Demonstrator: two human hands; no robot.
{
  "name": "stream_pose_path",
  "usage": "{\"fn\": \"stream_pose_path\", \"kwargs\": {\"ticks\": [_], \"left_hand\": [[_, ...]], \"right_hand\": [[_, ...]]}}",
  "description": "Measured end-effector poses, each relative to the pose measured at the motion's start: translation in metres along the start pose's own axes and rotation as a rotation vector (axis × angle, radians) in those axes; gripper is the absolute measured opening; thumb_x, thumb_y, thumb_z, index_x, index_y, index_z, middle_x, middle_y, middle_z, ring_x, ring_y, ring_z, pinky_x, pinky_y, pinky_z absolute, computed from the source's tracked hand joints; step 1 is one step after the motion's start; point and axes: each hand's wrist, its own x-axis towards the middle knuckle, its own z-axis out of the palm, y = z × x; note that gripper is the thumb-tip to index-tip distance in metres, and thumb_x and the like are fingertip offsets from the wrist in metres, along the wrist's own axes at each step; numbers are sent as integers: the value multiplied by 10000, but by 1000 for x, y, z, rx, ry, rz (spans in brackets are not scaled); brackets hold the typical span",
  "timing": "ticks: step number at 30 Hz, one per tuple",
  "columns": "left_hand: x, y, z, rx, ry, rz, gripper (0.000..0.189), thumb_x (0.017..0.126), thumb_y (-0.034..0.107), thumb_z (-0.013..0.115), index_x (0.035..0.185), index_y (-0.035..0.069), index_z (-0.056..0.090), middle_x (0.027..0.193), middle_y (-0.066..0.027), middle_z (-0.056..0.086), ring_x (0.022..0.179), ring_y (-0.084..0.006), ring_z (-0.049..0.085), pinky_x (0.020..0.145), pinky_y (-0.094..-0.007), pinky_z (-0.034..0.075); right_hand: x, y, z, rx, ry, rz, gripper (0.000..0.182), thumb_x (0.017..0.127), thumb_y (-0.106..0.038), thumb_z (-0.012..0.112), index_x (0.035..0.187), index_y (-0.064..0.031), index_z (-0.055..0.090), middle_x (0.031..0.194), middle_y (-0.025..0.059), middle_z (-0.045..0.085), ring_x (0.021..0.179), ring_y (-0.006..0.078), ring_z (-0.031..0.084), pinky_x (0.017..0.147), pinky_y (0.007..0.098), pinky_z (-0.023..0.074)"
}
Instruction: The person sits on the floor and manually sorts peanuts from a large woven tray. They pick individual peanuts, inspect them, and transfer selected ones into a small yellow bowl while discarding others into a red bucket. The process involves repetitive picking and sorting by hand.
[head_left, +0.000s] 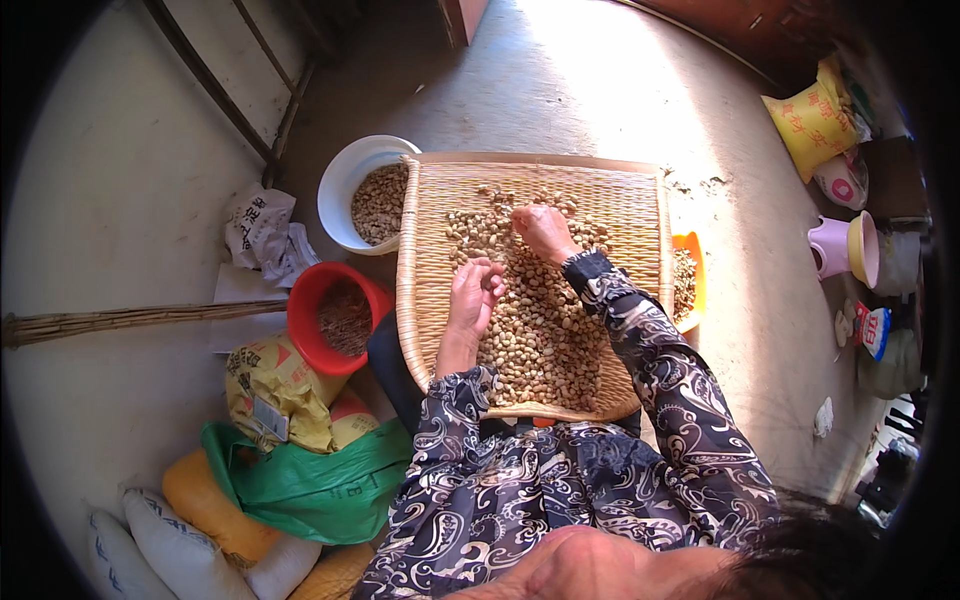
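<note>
A woven winnowing tray rests on my lap, with a heap of small tan, peanut-like pods or seeds across its middle. My left hand hovers at the heap's left edge, fingers curled; whether a piece is held between them is too small to tell. Farther up the tray, my right hand is bent over the far part of the heap. Its fingertips point away to the left and are partly hidden, so its grasp is unclear.
Left of the tray stand a white bucket of similar pieces and a red bucket of brown bits. An orange container sits by the right edge. Sacks, including a green one, crowd the lower left. A pink stool-like object is at right.
</note>
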Motion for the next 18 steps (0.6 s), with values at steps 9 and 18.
{"fn": "stream_pose_path", "kwargs": {"ticks": [9, 18], "left_hand": [[2, 11, 2, 312, 66, -10, 127, 945, 40, 468, 1025, 12, 562, 694, 13, 473, 531, -61, 400, 441, -208, 337], [48, 6, 13, 831, 129, 169, 202, 913, 111, 572, 1023, -10, 689, 718, 35, 597, 554, -19, 437, 477, -198, 325]], "right_hand": [[-6, 15, 2, 780, -144, 381, 125, 928, -180, 584, 908, -62, 619, 866, 74, 690, 664, 171, 630, 542, 306, 495], [-16, 15, -22, 724, -142, 423, 177, 935, -178, 612, 1046, -48, 658, 860, 46, 674, 649, 101, 578, 572, 253, 471]]}}
